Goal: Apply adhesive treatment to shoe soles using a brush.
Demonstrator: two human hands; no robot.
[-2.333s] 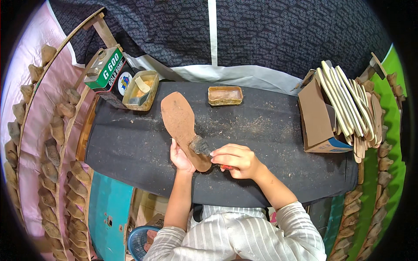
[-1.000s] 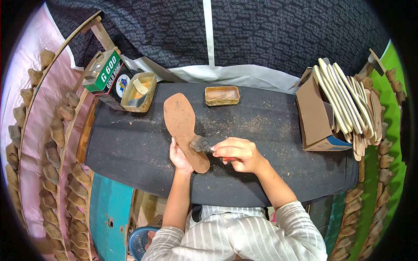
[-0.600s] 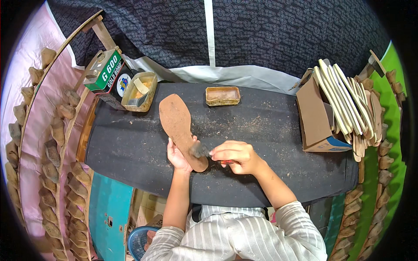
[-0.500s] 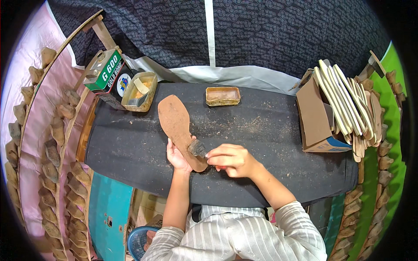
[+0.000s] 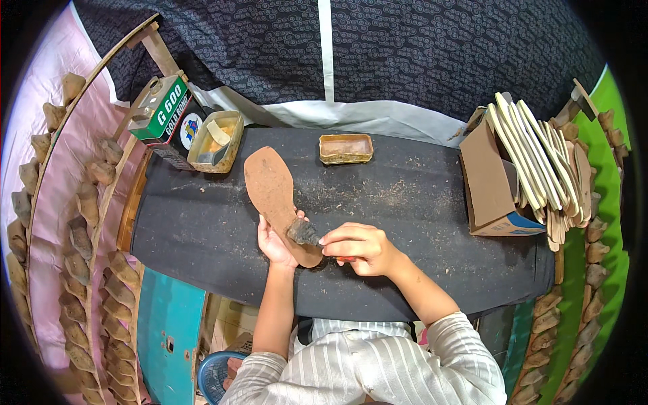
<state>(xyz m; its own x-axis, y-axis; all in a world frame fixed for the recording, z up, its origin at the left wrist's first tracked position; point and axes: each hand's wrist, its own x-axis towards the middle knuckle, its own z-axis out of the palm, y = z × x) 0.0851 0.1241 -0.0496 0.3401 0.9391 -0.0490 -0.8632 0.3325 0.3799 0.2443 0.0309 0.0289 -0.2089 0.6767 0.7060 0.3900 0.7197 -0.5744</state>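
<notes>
A brown shoe sole [image 5: 272, 190] lies lengthwise over the black-covered workbench [image 5: 405, 202]. My left hand [image 5: 273, 241] grips its near end from the left and underneath. My right hand [image 5: 358, 246] holds a small brush with a red handle; its dark bristle head [image 5: 303, 233] rests on the sole's heel part. The brush handle is mostly hidden inside my fingers.
A tin of yellow glue [image 5: 214, 140] and a green and black can [image 5: 167, 115] stand at the bench's back left. A small rectangular tin [image 5: 345, 148] sits at the back middle. A cardboard box of pale insoles [image 5: 526, 169] stands at right. Rows of shoe lasts [image 5: 88, 223] line both sides.
The sole has turned a little and the brush has moved back and forth over its heel end. Both hands stay in the same place near the bench's front edge.
</notes>
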